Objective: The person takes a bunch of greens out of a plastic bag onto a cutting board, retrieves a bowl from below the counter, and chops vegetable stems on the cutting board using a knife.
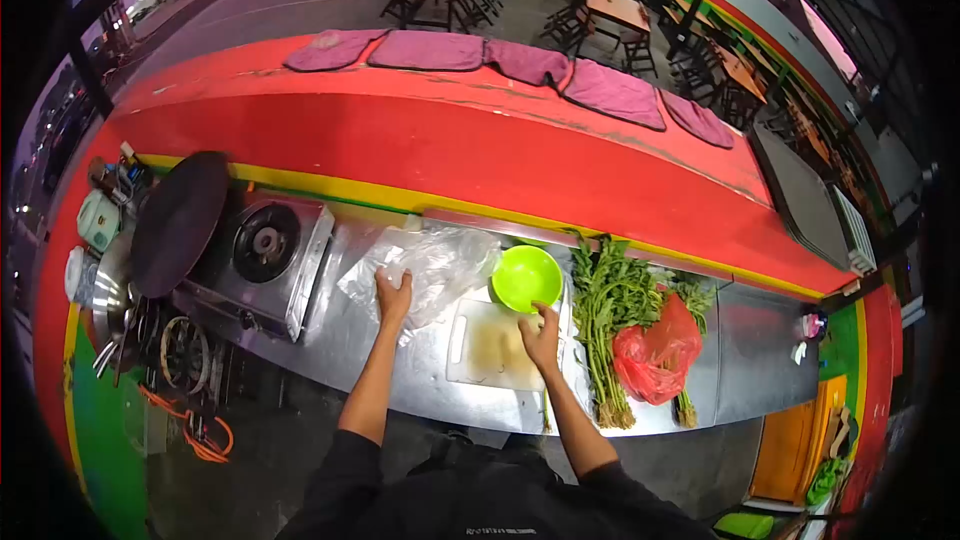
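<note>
My left hand (393, 293) rests against a crumpled clear plastic bag (440, 265), its thumb and fingers apart. Close to the near rim of a lime-green bowl (526, 278) is my right hand (541, 333), fingers bent and apart; whether the fingertips touch the rim is hard to tell. Below the bowl lies a white cutting board (485, 345) with a brownish, wet-looking stain. Bunches of leafy greens (598, 310) with roots still on lie to the right of my right hand. A red plastic bag (660, 352) sits on part of them.
A gas stove (270, 245) stands on the left of the steel counter (400, 370), beside a large dark wok-like pan (182, 223). Behind the counter rises a red wall (450, 140) with pink cloths (425, 50) on top. An orange cabinet (795, 445) stands at the lower right.
</note>
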Demonstrator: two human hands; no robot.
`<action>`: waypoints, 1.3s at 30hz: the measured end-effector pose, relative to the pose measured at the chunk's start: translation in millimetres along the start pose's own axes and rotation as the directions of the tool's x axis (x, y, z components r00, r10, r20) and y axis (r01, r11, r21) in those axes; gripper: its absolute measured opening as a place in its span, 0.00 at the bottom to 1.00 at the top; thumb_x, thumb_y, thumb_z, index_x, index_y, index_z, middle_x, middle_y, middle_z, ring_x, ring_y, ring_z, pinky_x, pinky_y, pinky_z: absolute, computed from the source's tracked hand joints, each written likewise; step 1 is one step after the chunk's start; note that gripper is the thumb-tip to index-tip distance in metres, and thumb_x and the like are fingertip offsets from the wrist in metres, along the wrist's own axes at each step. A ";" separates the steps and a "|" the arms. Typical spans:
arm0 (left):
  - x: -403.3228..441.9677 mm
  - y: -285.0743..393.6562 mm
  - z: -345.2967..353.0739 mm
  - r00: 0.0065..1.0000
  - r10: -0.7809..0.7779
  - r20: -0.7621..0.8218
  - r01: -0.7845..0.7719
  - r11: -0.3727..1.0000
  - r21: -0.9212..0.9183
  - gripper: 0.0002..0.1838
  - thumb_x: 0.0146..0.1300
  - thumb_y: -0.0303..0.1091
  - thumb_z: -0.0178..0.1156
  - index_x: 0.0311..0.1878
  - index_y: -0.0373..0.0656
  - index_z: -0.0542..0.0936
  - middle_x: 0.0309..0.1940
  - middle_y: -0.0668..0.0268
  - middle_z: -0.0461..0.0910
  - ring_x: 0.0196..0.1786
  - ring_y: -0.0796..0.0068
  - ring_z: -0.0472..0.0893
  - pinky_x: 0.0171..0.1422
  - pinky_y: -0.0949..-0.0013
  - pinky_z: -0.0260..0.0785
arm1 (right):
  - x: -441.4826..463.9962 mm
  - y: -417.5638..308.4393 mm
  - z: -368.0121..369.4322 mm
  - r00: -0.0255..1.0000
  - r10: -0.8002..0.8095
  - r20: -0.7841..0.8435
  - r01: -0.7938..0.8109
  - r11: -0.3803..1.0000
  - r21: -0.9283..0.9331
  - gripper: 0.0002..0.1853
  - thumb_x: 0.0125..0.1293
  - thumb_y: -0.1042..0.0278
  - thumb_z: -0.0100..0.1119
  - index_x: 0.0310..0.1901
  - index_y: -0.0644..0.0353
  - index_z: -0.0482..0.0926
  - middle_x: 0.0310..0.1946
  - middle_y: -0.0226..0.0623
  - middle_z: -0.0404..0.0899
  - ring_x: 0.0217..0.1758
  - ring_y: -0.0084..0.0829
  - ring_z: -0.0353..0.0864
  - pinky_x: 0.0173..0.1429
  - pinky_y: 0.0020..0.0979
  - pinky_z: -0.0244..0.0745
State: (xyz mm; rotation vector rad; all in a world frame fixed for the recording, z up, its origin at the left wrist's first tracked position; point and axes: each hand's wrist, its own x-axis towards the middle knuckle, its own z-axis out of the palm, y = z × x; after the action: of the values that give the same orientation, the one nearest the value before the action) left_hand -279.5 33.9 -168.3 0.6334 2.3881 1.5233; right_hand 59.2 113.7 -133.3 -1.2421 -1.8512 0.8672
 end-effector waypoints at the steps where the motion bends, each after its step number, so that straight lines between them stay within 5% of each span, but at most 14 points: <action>1: -0.2 1.0 5.7 0.994 0.062 -0.087 -0.055 0.995 0.086 0.44 0.63 0.48 0.70 0.74 0.36 0.62 0.71 0.38 0.65 0.75 0.41 0.64 0.79 0.52 0.55 | -22.5 17.6 -9.8 1.000 -0.020 -0.022 0.020 1.000 -0.023 0.26 0.60 0.68 0.70 0.60 0.60 0.76 0.58 0.45 0.75 0.64 0.43 0.73 0.65 0.40 0.73; 4: -38.9 88.9 -13.5 0.966 0.160 -0.205 -0.096 0.953 0.288 0.41 0.63 0.44 0.69 0.74 0.37 0.63 0.71 0.41 0.65 0.76 0.42 0.63 0.79 0.44 0.53 | -94.0 23.2 -53.8 0.996 0.046 -0.076 -0.064 0.964 -0.257 0.26 0.55 0.69 0.71 0.55 0.62 0.75 0.50 0.49 0.73 0.56 0.50 0.71 0.63 0.45 0.68; 6: -58.4 117.9 -10.2 0.837 0.544 -0.062 -0.445 0.742 0.502 0.41 0.63 0.40 0.68 0.75 0.40 0.61 0.69 0.43 0.68 0.76 0.43 0.63 0.78 0.38 0.51 | -131.8 25.6 -79.2 0.992 0.112 -0.061 -0.125 0.949 -0.290 0.26 0.55 0.66 0.73 0.54 0.64 0.75 0.49 0.50 0.73 0.56 0.51 0.71 0.62 0.47 0.68; 7: -58.8 111.1 -0.2 0.810 0.578 0.097 -0.569 0.735 0.368 0.42 0.63 0.38 0.68 0.77 0.41 0.58 0.67 0.42 0.70 0.74 0.41 0.66 0.76 0.42 0.56 | -148.9 29.2 -88.9 0.988 0.151 -0.044 -0.157 0.919 -0.362 0.27 0.55 0.64 0.75 0.55 0.64 0.75 0.49 0.49 0.74 0.55 0.49 0.73 0.61 0.45 0.70; 9: -61.5 98.3 32.3 0.839 0.368 0.401 -0.371 0.926 -0.073 0.45 0.64 0.39 0.68 0.78 0.41 0.54 0.67 0.40 0.71 0.72 0.38 0.69 0.76 0.46 0.60 | -171.3 40.8 -101.7 0.965 0.259 0.024 -0.239 0.919 -0.313 0.28 0.56 0.62 0.75 0.55 0.64 0.75 0.48 0.48 0.74 0.53 0.47 0.75 0.58 0.44 0.72; 12: -57.8 84.6 74.7 0.783 0.088 0.615 -0.124 0.992 0.016 0.47 0.65 0.42 0.70 0.79 0.39 0.52 0.69 0.36 0.69 0.72 0.36 0.69 0.75 0.51 0.63 | -186.4 49.1 -107.4 0.933 0.334 0.133 -0.282 0.909 -0.306 0.29 0.60 0.55 0.75 0.56 0.65 0.76 0.41 0.46 0.80 0.42 0.42 0.82 0.47 0.41 0.78; 15: -41.3 57.1 110.5 0.676 -0.025 0.736 -0.306 0.899 0.312 0.52 0.67 0.58 0.64 0.81 0.38 0.48 0.72 0.37 0.66 0.76 0.40 0.65 0.79 0.50 0.56 | -174.1 53.6 -101.7 0.897 0.418 0.147 -0.356 0.877 -0.321 0.26 0.62 0.56 0.71 0.56 0.64 0.77 0.31 0.42 0.82 0.33 0.42 0.84 0.41 0.42 0.79; 18: -54.7 91.7 107.7 0.720 0.001 0.694 -0.294 0.907 0.303 0.51 0.67 0.60 0.63 0.79 0.33 0.54 0.73 0.38 0.65 0.76 0.42 0.65 0.79 0.49 0.56 | -157.2 66.3 -93.1 0.875 0.439 0.202 -0.353 0.867 -0.352 0.19 0.60 0.61 0.67 0.49 0.62 0.79 0.29 0.46 0.83 0.33 0.47 0.85 0.41 0.44 0.79; 22: -110.9 184.5 79.1 0.855 0.387 0.344 -0.493 0.812 0.313 0.31 0.68 0.43 0.65 0.67 0.33 0.71 0.59 0.42 0.77 0.65 0.43 0.75 0.70 0.48 0.66 | -138.0 69.2 -94.6 0.877 0.424 0.225 -0.337 0.878 -0.340 0.15 0.57 0.62 0.66 0.42 0.63 0.79 0.31 0.51 0.84 0.34 0.52 0.85 0.42 0.47 0.79; 26: -160.9 188.2 91.4 0.812 0.395 0.431 -0.444 0.896 0.015 0.25 0.66 0.37 0.67 0.61 0.34 0.76 0.56 0.46 0.78 0.61 0.43 0.77 0.67 0.51 0.69 | -127.7 60.2 -114.1 0.871 0.442 0.215 -0.420 0.896 -0.142 0.14 0.61 0.64 0.64 0.43 0.66 0.80 0.30 0.46 0.83 0.31 0.40 0.84 0.40 0.40 0.78; 33: -187.0 150.0 79.2 0.882 0.312 0.352 -0.362 0.928 0.085 0.16 0.65 0.34 0.67 0.53 0.36 0.80 0.47 0.52 0.83 0.53 0.54 0.82 0.60 0.56 0.74 | -120.0 77.9 -136.5 0.882 0.420 0.214 -0.423 0.905 -0.032 0.15 0.68 0.66 0.62 0.52 0.66 0.80 0.31 0.41 0.85 0.33 0.32 0.85 0.43 0.34 0.80; 35: -186.8 140.6 70.8 0.814 -0.028 0.580 0.005 0.999 0.041 0.15 0.68 0.36 0.67 0.50 0.35 0.81 0.37 0.56 0.86 0.43 0.62 0.85 0.52 0.62 0.76 | -121.2 88.6 -127.8 0.868 0.412 0.278 -0.463 0.874 0.147 0.13 0.70 0.69 0.60 0.52 0.67 0.79 0.31 0.38 0.86 0.34 0.27 0.86 0.43 0.30 0.81; 37: -197.0 89.8 79.7 0.782 -0.006 0.623 0.014 1.000 -0.008 0.16 0.70 0.39 0.67 0.48 0.34 0.82 0.31 0.59 0.86 0.36 0.70 0.85 0.46 0.67 0.77 | -120.4 81.2 -120.2 0.874 0.382 0.301 -0.447 0.875 0.188 0.14 0.71 0.69 0.61 0.53 0.67 0.78 0.33 0.40 0.87 0.34 0.28 0.87 0.42 0.31 0.81; 39: -213.3 71.1 82.8 0.552 -0.112 0.826 0.114 0.992 0.058 0.16 0.72 0.39 0.66 0.50 0.34 0.81 0.35 0.58 0.87 0.39 0.71 0.85 0.48 0.68 0.77 | -125.4 75.0 -105.3 0.846 0.373 0.381 -0.520 0.733 0.438 0.12 0.73 0.73 0.59 0.54 0.67 0.77 0.37 0.38 0.87 0.36 0.26 0.86 0.43 0.28 0.81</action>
State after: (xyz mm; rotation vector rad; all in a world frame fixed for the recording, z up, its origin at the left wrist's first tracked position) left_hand -41.1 23.9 -146.2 0.9170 1.6215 0.8402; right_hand 215.9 32.3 -168.4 -1.2644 -1.3430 1.7649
